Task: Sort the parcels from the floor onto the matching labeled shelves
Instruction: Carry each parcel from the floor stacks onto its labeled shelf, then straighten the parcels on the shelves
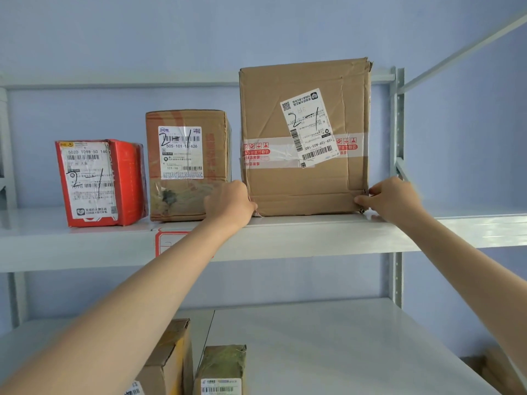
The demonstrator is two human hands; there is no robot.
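Observation:
A large brown cardboard parcel [305,138] stands upright on the upper white shelf [313,232], its label marked "2-1" by hand. My left hand [231,202] grips its lower left corner. My right hand [390,199] pinches its lower right corner with thumb and fingertips. To its left on the same shelf stand a smaller brown parcel [185,163] and a red parcel [99,182], both also marked "2-1". A red-bordered shelf label [168,242] on the shelf's front edge is partly hidden by my left forearm.
The lower shelf [328,346] holds two brown parcels [171,357] [222,369] at the bottom left. A metal upright [397,132] stands just right of the large parcel. Blue wall is behind the rack.

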